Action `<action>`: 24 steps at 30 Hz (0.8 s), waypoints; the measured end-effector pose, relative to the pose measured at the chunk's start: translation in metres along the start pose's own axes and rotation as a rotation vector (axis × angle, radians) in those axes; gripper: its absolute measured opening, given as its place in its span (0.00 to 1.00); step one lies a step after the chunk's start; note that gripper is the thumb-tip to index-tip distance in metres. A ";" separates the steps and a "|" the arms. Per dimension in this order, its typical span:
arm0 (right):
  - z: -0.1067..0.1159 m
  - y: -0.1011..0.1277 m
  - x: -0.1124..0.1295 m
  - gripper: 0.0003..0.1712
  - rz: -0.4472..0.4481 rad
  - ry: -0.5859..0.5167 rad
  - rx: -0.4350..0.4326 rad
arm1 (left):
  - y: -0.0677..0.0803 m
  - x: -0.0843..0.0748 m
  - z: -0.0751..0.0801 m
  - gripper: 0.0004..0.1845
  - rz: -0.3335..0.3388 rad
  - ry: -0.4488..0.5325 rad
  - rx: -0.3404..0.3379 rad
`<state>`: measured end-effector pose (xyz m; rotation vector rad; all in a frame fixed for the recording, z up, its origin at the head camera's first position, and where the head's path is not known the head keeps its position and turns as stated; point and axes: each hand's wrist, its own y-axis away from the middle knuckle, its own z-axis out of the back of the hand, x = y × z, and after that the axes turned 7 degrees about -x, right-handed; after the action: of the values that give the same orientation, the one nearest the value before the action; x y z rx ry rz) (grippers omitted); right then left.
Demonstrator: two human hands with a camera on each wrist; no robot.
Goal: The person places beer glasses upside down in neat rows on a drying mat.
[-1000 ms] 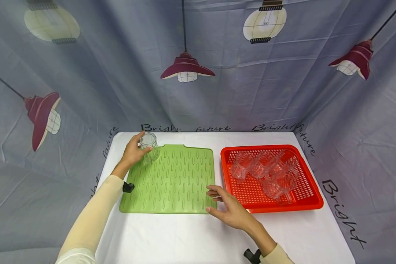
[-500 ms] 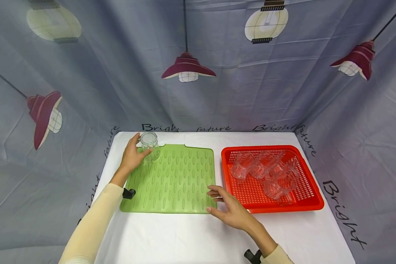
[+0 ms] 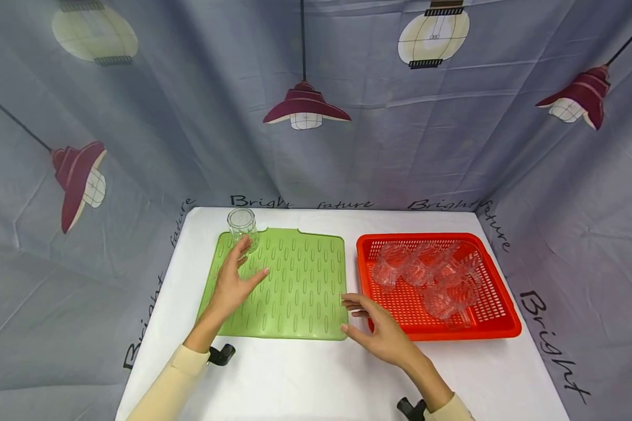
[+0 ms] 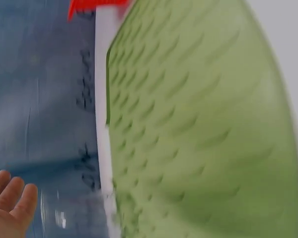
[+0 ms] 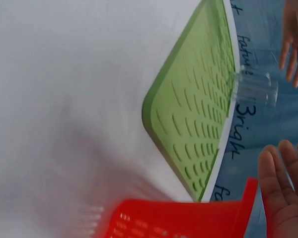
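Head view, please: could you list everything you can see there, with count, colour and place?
glass: one, clear, standing on the far left corner of the mat
drying mat: one, green, ribbed, left half of the table
basket: one, red, perforated, right of the mat
glass cups: several, clear, piled in the basket; exact count unclear
table: one, white cover
backdrop: grey cloth printed with lamps
left hand: open, over the mat, near the glass
right hand: open, at the mat's near right corner

The person is wearing cream long sleeves [image 3: 176, 374] at the lower left, with black wrist camera mounts [image 3: 221, 354] strapped underneath.
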<state>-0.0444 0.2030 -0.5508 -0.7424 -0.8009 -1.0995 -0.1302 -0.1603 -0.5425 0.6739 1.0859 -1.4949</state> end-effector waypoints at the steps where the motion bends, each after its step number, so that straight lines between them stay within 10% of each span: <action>1: 0.002 0.000 0.000 0.31 0.008 0.012 -0.019 | 0.007 -0.003 -0.004 0.48 -0.003 0.024 0.012; 11: 0.019 0.001 -0.003 0.26 0.004 0.064 -0.115 | 0.059 -0.016 -0.031 0.44 0.021 0.182 0.109; 24: 0.025 0.004 -0.008 0.27 0.006 0.063 -0.144 | 0.074 -0.017 -0.049 0.43 0.017 0.188 0.193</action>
<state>-0.0472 0.2284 -0.5453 -0.8259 -0.6715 -1.1786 -0.0625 -0.1061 -0.5681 0.9723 1.0815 -1.5578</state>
